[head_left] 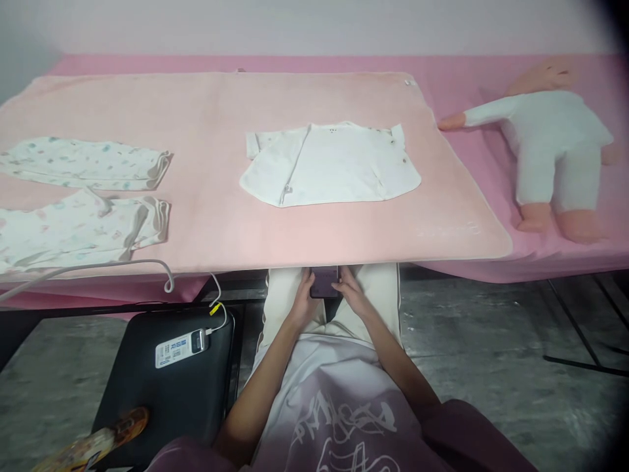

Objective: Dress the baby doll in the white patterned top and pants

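A dark smartphone point(324, 283) rests between my two hands, low over my lap just under the table's front edge. My left hand point(305, 295) grips its left side, and my right hand point(351, 288) holds the right side with the thumb over the screen. The phone's far end is hidden by the table edge. Beyond it on the table, a white baby shirt point(339, 164) lies spread flat, apart from both hands.
A pale pink mat point(206, 131) covers much of the pink-draped table. Folded patterned baby clothes point(83, 164) lie at left, a white-clad doll point(557, 144) at right. A power bank point(179, 349) with a cable sits on a black chair point(162, 393), beside an orange-wrapped bottle point(98, 446).
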`<state>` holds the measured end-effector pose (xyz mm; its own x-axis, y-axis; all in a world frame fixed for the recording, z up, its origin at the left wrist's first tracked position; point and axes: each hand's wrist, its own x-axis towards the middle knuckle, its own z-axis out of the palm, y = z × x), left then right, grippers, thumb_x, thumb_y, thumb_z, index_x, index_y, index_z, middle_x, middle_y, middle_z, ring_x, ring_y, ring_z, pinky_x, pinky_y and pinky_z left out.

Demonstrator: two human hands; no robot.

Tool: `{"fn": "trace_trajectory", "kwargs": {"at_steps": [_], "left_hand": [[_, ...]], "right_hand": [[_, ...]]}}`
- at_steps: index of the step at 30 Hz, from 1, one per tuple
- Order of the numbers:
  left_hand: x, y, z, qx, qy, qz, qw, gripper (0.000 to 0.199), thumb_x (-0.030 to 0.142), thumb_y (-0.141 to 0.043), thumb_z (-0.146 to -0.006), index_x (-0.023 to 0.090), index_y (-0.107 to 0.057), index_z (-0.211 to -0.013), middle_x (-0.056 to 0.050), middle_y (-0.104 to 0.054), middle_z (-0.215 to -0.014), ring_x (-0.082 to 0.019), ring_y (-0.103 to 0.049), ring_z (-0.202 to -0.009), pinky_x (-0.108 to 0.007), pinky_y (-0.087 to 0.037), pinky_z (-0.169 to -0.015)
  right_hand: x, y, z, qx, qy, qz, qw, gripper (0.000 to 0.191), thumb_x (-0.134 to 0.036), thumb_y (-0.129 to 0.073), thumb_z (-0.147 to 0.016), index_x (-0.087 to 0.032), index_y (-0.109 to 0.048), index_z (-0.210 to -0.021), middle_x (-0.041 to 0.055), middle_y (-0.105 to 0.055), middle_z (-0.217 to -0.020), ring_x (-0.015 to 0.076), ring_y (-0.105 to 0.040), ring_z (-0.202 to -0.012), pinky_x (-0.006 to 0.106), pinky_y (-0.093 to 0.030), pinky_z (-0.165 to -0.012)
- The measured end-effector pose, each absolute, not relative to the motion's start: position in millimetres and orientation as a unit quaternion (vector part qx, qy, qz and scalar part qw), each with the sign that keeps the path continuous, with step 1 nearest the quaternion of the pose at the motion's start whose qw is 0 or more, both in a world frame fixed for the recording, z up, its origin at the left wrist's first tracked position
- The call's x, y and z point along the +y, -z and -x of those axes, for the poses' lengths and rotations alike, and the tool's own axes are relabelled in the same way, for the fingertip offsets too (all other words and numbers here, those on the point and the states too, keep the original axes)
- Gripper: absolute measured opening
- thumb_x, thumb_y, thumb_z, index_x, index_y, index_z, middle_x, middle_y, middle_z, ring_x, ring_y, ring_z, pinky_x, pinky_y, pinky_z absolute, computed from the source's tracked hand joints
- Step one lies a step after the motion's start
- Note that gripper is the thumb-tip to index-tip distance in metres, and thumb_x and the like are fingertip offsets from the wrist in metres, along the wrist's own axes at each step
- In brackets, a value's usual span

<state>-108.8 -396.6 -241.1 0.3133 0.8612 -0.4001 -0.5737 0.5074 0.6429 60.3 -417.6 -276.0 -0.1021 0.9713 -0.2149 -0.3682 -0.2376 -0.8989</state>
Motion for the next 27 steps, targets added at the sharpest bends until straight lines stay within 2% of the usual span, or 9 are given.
{"fn": "trace_trajectory", "kwargs": {"at_steps": [3,6,11,15,18,21,27], "left_hand": [[-397,243,113,0.343,-0.453,-0.194,0.800,0.066,0.053,-0.084,-0.098,0.028,-0.069,-0.158,-0.010,-0.074,-0.157,-0.037,-0.060,-0.158,-0.049,-0.053,-0.127],[-398,244,118,0.333,-0.439,-0.196,0.811,0.070,0.050,-0.084,-0.098,0.029,-0.065,-0.163,-0.009,-0.072,-0.161,-0.037,-0.058,-0.160,-0.052,-0.050,-0.129],[-399,242,121,0.329,-0.426,-0.212,0.816,0.079,0.044,-0.087,-0.096,0.031,-0.059,-0.169,-0.009,-0.070,-0.163,-0.036,-0.058,-0.161,-0.052,-0.047,-0.133],[-400,239,118,0.341,-0.423,-0.238,0.805,0.081,0.037,-0.091,-0.095,0.031,-0.058,-0.169,-0.011,-0.072,-0.160,-0.035,-0.065,-0.154,-0.050,-0.049,-0.132],[-400,239,116,0.358,-0.426,-0.249,0.793,0.083,0.036,-0.093,-0.093,0.030,-0.060,-0.168,-0.012,-0.073,-0.159,-0.035,-0.068,-0.150,-0.049,-0.050,-0.131],[-400,241,117,0.351,-0.432,-0.232,0.798,0.082,0.039,-0.091,-0.094,0.032,-0.059,-0.169,-0.010,-0.071,-0.161,-0.035,-0.064,-0.155,-0.050,-0.048,-0.132],[-398,243,122,0.332,-0.427,-0.198,0.817,0.073,0.048,-0.082,-0.097,0.029,-0.063,-0.166,-0.009,-0.071,-0.162,-0.038,-0.058,-0.160,-0.054,-0.050,-0.131]], "right_hand": [[-418,274,-62,-0.342,-0.663,0.431,0.507,0.080,-0.039,-0.081,-0.094,-0.043,-0.055,-0.170,-0.0038,-0.057,-0.177,0.0280,-0.046,-0.171,0.050,-0.026,-0.147],[-416,270,-62,-0.343,-0.667,0.429,0.504,0.080,-0.042,-0.082,-0.094,-0.043,-0.055,-0.170,-0.0035,-0.057,-0.177,0.0282,-0.046,-0.171,0.051,-0.028,-0.147],[-415,263,-60,-0.340,-0.662,0.434,0.508,0.082,-0.043,-0.082,-0.094,-0.041,-0.054,-0.170,-0.0010,-0.062,-0.172,0.0296,-0.055,-0.163,0.050,-0.037,-0.142],[-415,260,-61,-0.372,-0.654,0.427,0.501,0.082,-0.044,-0.084,-0.092,-0.040,-0.055,-0.169,0.0012,-0.070,-0.160,0.0291,-0.066,-0.146,0.047,-0.051,-0.132],[-415,260,-60,-0.387,-0.645,0.432,0.498,0.090,-0.048,-0.088,-0.090,-0.038,-0.052,-0.171,0.0037,-0.073,-0.155,0.0290,-0.070,-0.136,0.046,-0.056,-0.125],[-414,260,-59,-0.389,-0.639,0.435,0.501,0.097,-0.054,-0.090,-0.088,-0.036,-0.048,-0.174,0.0056,-0.072,-0.155,0.0301,-0.067,-0.141,0.046,-0.056,-0.125],[-416,263,-63,-0.385,-0.658,0.414,0.497,0.090,-0.053,-0.085,-0.092,-0.038,-0.050,-0.173,0.0034,-0.068,-0.162,0.0309,-0.063,-0.149,0.047,-0.050,-0.131]]}}
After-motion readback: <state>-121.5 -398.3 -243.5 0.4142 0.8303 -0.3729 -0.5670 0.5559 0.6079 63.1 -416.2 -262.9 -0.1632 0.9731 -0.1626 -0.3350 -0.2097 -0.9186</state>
